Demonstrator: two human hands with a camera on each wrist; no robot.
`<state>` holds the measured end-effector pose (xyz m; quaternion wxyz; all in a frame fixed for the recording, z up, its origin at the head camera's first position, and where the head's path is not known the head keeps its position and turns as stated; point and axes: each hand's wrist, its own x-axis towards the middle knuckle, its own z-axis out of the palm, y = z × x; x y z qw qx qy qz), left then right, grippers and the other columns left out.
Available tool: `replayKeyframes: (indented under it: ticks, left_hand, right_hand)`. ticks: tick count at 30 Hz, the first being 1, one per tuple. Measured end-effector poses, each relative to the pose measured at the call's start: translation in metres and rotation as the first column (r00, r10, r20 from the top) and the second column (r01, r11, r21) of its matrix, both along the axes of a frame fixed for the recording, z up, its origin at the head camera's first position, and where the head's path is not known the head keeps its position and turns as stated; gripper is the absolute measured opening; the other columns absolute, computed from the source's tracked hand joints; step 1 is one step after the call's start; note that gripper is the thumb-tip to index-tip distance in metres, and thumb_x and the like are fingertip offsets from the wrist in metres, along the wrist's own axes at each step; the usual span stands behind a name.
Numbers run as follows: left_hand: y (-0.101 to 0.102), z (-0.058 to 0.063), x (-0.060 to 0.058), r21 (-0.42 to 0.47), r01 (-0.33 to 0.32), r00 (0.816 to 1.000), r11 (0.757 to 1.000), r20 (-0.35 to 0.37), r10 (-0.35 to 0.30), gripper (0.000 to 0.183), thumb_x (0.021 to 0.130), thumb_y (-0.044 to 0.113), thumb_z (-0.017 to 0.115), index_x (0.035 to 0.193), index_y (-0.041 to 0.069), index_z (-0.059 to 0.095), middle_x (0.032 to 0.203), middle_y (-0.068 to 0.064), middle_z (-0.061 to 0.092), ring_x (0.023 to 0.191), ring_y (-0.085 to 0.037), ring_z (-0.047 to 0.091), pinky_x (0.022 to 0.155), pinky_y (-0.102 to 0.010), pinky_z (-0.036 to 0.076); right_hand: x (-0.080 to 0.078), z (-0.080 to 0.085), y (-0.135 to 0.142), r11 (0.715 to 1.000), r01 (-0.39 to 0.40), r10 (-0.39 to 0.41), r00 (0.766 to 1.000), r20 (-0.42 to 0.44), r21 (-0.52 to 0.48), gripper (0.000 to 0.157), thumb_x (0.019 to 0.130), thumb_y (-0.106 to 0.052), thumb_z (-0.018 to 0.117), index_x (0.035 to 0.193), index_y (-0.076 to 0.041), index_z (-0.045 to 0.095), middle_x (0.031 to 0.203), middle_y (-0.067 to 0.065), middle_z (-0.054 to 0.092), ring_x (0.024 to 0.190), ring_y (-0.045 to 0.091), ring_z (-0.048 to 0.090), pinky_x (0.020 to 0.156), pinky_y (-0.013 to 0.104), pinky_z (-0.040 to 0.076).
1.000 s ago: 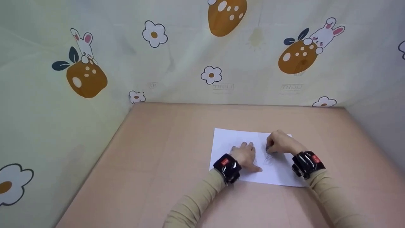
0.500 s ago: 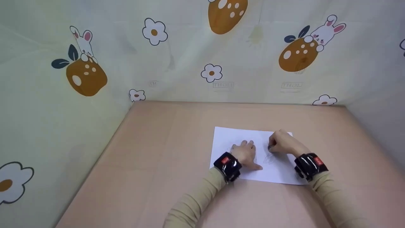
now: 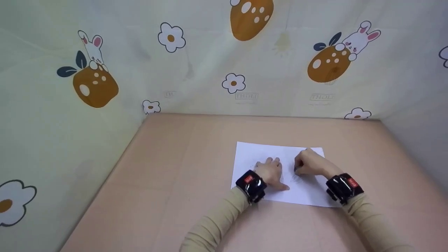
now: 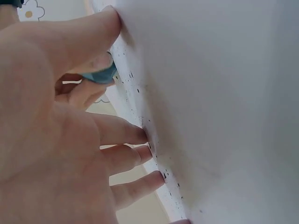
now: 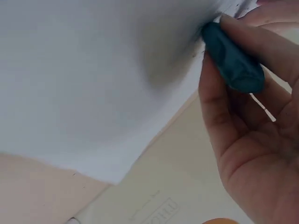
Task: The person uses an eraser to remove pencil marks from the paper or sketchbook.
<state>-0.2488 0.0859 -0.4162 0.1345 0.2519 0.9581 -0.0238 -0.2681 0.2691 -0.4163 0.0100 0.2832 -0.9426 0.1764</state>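
Observation:
A white sheet of paper (image 3: 308,197) lies on the table. My left hand (image 3: 271,174) rests on it with fingers spread; the left wrist view shows its fingertips (image 4: 140,135) right at the paper. On the right half of the sheet, my right hand (image 3: 310,162) pinches a teal eraser (image 5: 236,60) between thumb and fingers. The eraser's narrow end meets the paper beside a dark smudge. Faint grey pencil marks (image 3: 295,178) show between the two hands. Small dark crumbs (image 4: 138,90) dot the sheet near the left fingers.
A tan tabletop (image 3: 168,175) surrounds the paper. Behind it hangs a pale curtain (image 3: 199,63) printed with rabbits, fruit and flowers, which also closes off the left and right sides. Each wrist wears a black band (image 3: 251,186).
My right hand has slid a short way toward me over the marks with the eraser. The left hand keeps its place on the paper. The head view has tilted slightly.

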Motion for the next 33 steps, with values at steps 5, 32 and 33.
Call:
replayKeyframes:
  ticks: [5,32,33]
  left_hand:
    - [-0.0012,-0.0012,0.0025,-0.002,-0.001,1.0,1.0,-0.013,0.001,0.085,0.079,0.068,0.059,0.146,0.019,0.039,0.155,0.008,0.032,0.14,-0.012,0.032,0.105,-0.04,0.043]
    - [-0.0002,-0.0015,-0.0014,0.013,0.014,1.0,1.0,0.01,-0.015,0.085,0.079,0.067,0.06,0.145,0.018,0.039,0.156,0.006,0.03,0.142,-0.014,0.03,0.106,-0.043,0.042]
    - [-0.0003,-0.0012,-0.0015,0.014,0.015,1.0,1.0,0.009,-0.015,0.085,0.079,0.067,0.06,0.145,0.018,0.039,0.155,0.006,0.031,0.141,-0.014,0.03,0.106,-0.043,0.042]
  right_hand:
    - [0.0035,-0.0027,-0.0017,1.0,0.004,-0.003,0.999,-0.048,0.01,0.009,0.067,0.003,0.072,0.063,-0.004,0.067,0.058,0.001,0.062,0.056,0.003,0.046,0.052,0.017,0.04]
    - [0.008,-0.0043,-0.007,0.995,-0.104,0.104,0.994,-0.016,0.001,0.01,0.068,0.004,0.071,0.064,-0.005,0.068,0.06,-0.001,0.063,0.056,0.0,0.045,0.054,0.015,0.041]
    - [0.009,-0.0049,-0.007,0.995,-0.103,0.102,0.994,-0.027,-0.006,0.011,0.068,0.004,0.071,0.064,-0.005,0.068,0.06,-0.001,0.062,0.057,0.0,0.045,0.054,0.015,0.041]
